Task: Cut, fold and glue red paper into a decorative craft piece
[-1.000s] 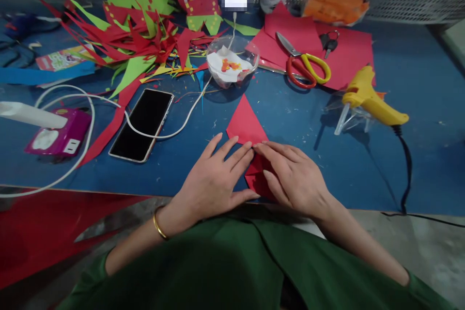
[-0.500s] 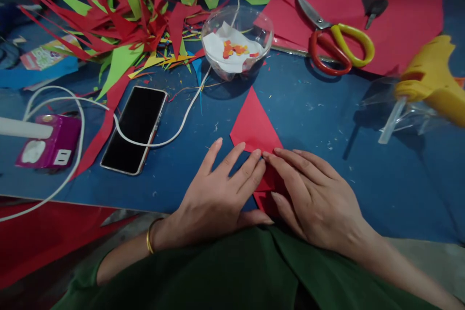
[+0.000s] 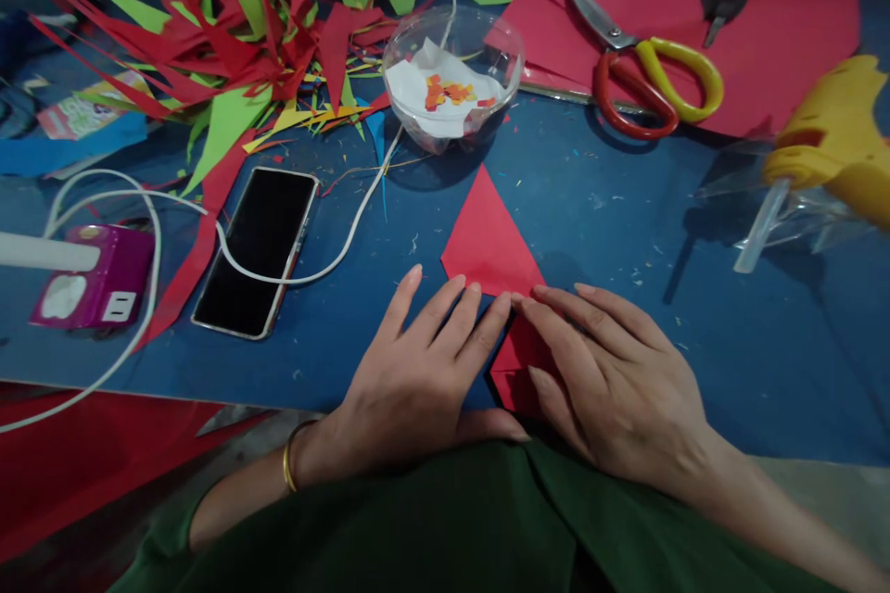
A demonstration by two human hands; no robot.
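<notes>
A folded sheet of red paper (image 3: 490, 241) lies on the blue table in front of me, its pointed end facing away. My left hand (image 3: 424, 352) rests flat with fingers spread, its fingertips pressing on the lower left of the paper. From the other side my right hand (image 3: 612, 371) lies over the paper with fingers stretched out, the index tip close beside the left one. Part of the folded paper near my body is covered by the hands.
A phone (image 3: 257, 250) with a white cable (image 3: 354, 232) across it lies left, beside a purple charger block (image 3: 104, 278). Beyond are a clear bowl (image 3: 451, 120) of paper bits, scissors (image 3: 636, 93), keys (image 3: 723, 14) on red sheets (image 3: 799, 46), a yellow glue gun (image 3: 827, 130) and cut paper strips (image 3: 229, 56).
Both hands have shifted slightly along the paper's fold, the left index fingertip and the right hand a little to the right. The paper stays nearly in place.
</notes>
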